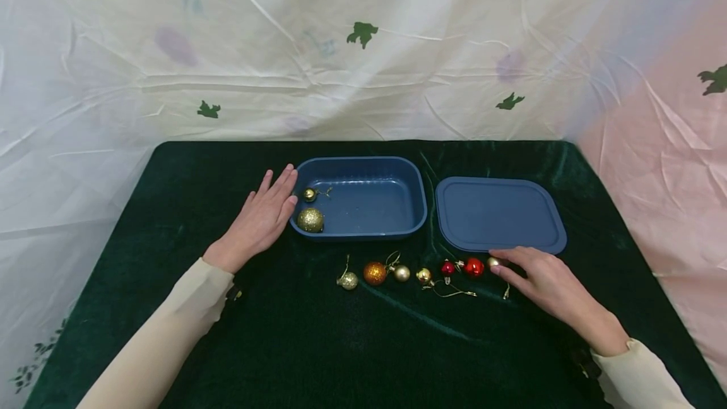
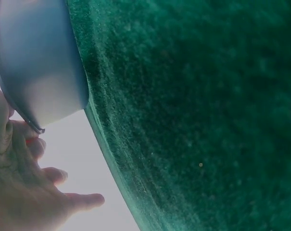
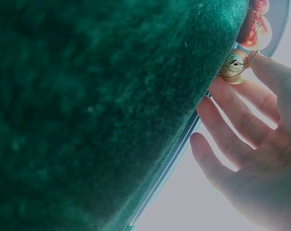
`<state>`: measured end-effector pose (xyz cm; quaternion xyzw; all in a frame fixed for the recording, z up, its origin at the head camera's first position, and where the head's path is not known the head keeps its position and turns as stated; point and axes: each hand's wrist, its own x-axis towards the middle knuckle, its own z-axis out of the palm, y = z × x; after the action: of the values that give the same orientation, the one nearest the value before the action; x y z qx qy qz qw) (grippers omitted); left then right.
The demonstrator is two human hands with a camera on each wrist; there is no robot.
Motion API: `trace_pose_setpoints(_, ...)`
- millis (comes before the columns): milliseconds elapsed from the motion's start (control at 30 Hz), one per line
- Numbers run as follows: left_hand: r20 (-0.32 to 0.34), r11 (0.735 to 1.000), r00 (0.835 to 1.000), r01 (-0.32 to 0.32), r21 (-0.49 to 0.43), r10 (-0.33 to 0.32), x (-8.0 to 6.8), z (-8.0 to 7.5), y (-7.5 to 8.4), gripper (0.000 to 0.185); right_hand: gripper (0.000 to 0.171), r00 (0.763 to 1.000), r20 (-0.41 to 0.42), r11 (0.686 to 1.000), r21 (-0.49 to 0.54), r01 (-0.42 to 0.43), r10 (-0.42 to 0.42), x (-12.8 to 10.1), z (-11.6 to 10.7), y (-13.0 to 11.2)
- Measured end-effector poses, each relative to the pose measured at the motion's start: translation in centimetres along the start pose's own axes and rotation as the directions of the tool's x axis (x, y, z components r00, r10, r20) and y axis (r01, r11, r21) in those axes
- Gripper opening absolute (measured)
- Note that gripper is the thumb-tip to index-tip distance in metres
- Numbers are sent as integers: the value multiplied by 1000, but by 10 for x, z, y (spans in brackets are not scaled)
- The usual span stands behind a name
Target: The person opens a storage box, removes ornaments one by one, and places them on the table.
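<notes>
My left hand [image 1: 263, 212] lies with straight fingers against the left rim of a blue rectangular container [image 1: 375, 207]; the left wrist view shows its fingers at the rim of the container [image 2: 39, 62]. Inside, at the left end, are a small gold bauble [image 1: 309, 194] with a string and a larger glittery gold bauble [image 1: 310, 220]. At the right end of a row of baubles, my right hand [image 1: 548, 283] pinches a small gold bauble [image 3: 233, 67] between thumb and fingers, its string hanging down. Just left of it sits a shiny red bauble [image 1: 474, 267].
Along the row lie a smaller red bauble [image 1: 447, 267], a shiny gold one [image 1: 423, 276], a pale gold one [image 1: 401, 273], an orange glittery one [image 1: 374, 273] and a light gold glittery one [image 1: 348, 281]. A flat blue lid [image 1: 500, 213] lies right of the container on the green cloth [image 1: 341, 352].
</notes>
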<state>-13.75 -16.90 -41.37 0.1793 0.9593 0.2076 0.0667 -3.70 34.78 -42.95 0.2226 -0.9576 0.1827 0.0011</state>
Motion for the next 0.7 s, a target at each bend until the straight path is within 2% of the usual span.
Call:
trace_pose_setpoints(200,-9,1000,1000,-2,-6,2,-1,1,0,65,37,1000,22,1000,-14,-10,10,-1,-4,-2)
trace_pose_setpoints(300,-12,1000,1000,-10,-12,10,-1,2,0,64,38,1000,4,999,-40,-11,11,-3,-9,-4)
trace_pose_setpoints(467,-22,1000,999,-28,-13,28,1,1,2,63,34,991,-129,996,-87,33,-45,-3,-17,-10)
trace_pose_setpoints(700,-8,1000,1000,-15,-17,15,2,0,2,62,30,945,-308,994,-40,101,-108,12,-21,-23)
